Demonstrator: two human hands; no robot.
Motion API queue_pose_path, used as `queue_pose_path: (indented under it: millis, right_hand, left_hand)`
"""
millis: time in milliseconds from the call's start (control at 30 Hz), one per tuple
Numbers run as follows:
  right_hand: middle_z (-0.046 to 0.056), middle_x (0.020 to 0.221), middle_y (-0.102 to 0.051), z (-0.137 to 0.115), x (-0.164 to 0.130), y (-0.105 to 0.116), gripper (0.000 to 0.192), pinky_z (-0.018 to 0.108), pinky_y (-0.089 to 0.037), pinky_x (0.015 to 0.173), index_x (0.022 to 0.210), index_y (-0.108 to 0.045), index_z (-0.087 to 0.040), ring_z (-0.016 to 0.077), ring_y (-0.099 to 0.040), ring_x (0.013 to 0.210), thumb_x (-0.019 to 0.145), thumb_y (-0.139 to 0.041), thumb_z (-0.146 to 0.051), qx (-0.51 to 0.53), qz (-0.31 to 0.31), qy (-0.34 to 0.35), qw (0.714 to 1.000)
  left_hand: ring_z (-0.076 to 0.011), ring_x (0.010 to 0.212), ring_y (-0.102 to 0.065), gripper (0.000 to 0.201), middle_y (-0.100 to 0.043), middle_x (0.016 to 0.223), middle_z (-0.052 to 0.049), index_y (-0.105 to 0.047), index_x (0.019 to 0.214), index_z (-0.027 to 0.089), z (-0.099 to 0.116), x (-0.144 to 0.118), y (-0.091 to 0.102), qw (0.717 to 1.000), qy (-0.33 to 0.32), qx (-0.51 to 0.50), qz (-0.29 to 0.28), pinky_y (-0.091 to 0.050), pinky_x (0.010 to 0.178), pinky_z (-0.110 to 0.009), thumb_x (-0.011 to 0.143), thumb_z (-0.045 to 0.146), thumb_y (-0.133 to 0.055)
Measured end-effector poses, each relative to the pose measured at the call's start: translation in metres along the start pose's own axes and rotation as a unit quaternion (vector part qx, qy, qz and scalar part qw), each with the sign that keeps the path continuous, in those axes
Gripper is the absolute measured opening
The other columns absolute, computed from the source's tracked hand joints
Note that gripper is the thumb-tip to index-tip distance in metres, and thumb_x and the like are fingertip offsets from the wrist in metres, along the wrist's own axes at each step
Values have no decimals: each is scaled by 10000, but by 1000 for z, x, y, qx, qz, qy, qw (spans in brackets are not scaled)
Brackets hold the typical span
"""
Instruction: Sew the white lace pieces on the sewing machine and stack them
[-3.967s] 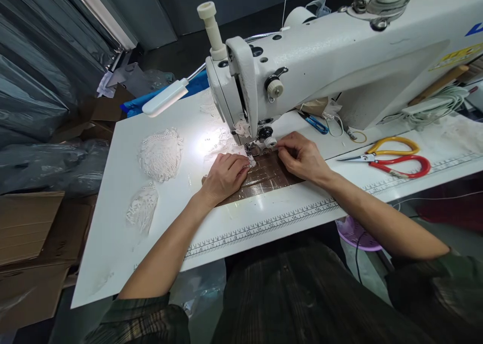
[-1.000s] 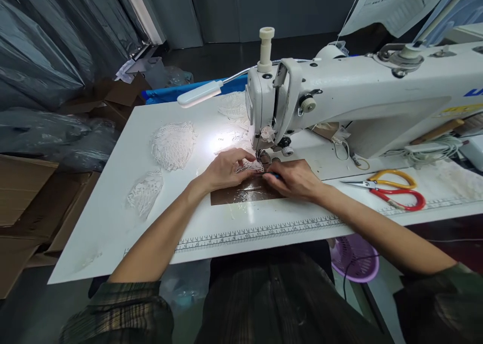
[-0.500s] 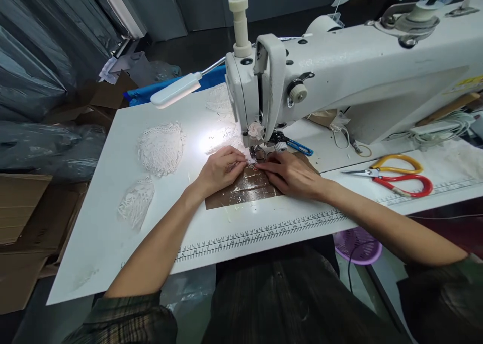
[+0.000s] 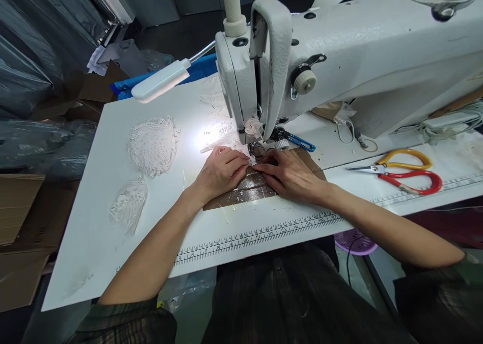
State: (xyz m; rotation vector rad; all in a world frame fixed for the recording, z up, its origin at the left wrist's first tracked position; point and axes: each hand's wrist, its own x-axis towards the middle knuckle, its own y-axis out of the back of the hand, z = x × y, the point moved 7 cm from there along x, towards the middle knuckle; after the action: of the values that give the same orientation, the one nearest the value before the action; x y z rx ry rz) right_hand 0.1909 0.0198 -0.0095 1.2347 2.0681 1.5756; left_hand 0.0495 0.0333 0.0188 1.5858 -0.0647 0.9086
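Note:
My left hand and my right hand meet just in front of the presser foot of a white sewing machine. Both press a small white lace piece flat against a brown taped patch on the table. My left fingers pinch the lace from the left. My right fingertips hold its right edge, palm down on the patch. Most of the lace is hidden under my fingers.
Two white lace pieces lie at the left of the white table. Red and yellow scissors and blue thread snips lie right of the needle. A lamp lights the work. Cardboard boxes stand at left.
My right hand has moved from the patch's far right to the needle and let go of the blue snips, which now lie behind it. The view has dropped closer to the machine.

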Motion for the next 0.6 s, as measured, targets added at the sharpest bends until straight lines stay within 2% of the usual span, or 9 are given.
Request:
queue_pose_path:
  millis: [100,167,267,333,400,500,600]
  right_hand:
    - [142,1163,-624,3,4,9,358,455,-445,947,1254,-698,-222,288,-545,1085,957,-501,-252,31,-11,7,999]
    - [119,1151,-663,9,11,16,338,412,-458,930,1208,-721,-221,258,-589,1045,946,-508,-245,83,-48,9,995]
    - [55,1027,-731,25,23,22,297,318,-481,811,1096,-758,-220,194,-645,872,931,-511,-231,154,-101,-47,982]
    - [32,924,-745,35,27,24,287,286,-468,741,1035,-769,-210,174,-643,794,913,-510,-209,163,-79,-94,979]
    - [33,893,-743,40,27,23,300,275,-450,700,1020,-769,-197,167,-638,771,897,-496,-184,153,-23,-121,981]
    - [58,953,-740,35,19,17,316,283,-447,708,1057,-761,-170,175,-641,804,886,-495,-187,129,36,-109,985]
    - [74,996,-737,30,14,12,314,302,-457,750,1084,-754,-165,188,-644,835,894,-509,-219,108,49,-85,989]
  left_hand:
    - [-164,821,-689,97,-756,940,-34,-663,886,162,2,0,-1,1000,-15,20,-14,-546,771,-359,932,131,-584]
    - [-163,825,-687,102,-753,946,-42,-662,880,158,2,0,-2,1000,-14,18,-17,-552,769,-351,933,128,-579]
    - [-169,851,-687,117,-745,955,-65,-663,871,145,2,-2,-2,1000,-5,16,-12,-564,769,-345,932,121,-566]
    - [-174,860,-687,130,-741,951,-69,-664,863,147,1,-3,-3,1000,4,17,-12,-569,762,-346,932,123,-557]
    - [-176,852,-685,139,-740,939,-62,-668,860,155,0,-4,-4,1000,10,15,-15,-570,751,-351,933,127,-552]
    - [-170,833,-685,132,-744,933,-54,-673,878,165,0,-5,-5,1000,6,12,-16,-566,746,-356,934,131,-558]
    - [-154,816,-690,112,-750,941,-45,-668,907,179,3,-3,-2,1000,-16,27,-3,-561,781,-363,937,129,-573]
